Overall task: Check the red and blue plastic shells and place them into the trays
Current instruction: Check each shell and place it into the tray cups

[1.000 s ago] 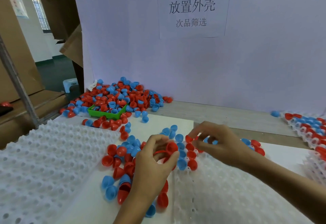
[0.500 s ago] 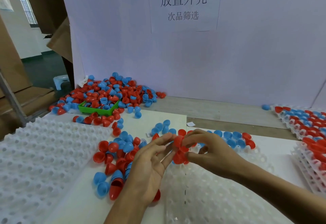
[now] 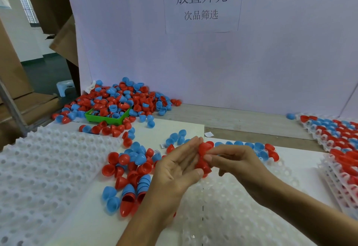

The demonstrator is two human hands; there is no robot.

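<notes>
Centrally, a stack of red shells point(image 3: 202, 158) was held above the near middle of the table point(image 3: 242, 123), between both hands. The left hand point(image 3: 178, 170) was held palm up with its fingers straight and pressed together against the stack's left side, while the thumb pressed the stack's lower end. The right hand point(image 3: 232, 160) pinched the upper part of the stack between thumb and forefinger; its other fingers were curled beneath.

Below the hands, a clear dimpled tray point(image 3: 242, 216) was laid at the near edge, with a short row of blue and red shells point(image 3: 259, 149) seated along its far edge, partly hidden by the right hand. A loose cluster of red and blue shells point(image 3: 127, 170) was scattered on a white board point(image 3: 170, 127) just left of the left hand. An unfilled white dimpled tray point(image 3: 48, 178) was spread over the near left corner. A large heap of shells point(image 3: 124, 98) was piled at the far left against the white backboard point(image 3: 271, 61), around a green bin point(image 3: 108, 117). Filled trays point(image 3: 341, 143) were stacked at the right edge. A paper sign point(image 3: 201, 3) with printed characters was fixed to the backboard.
</notes>
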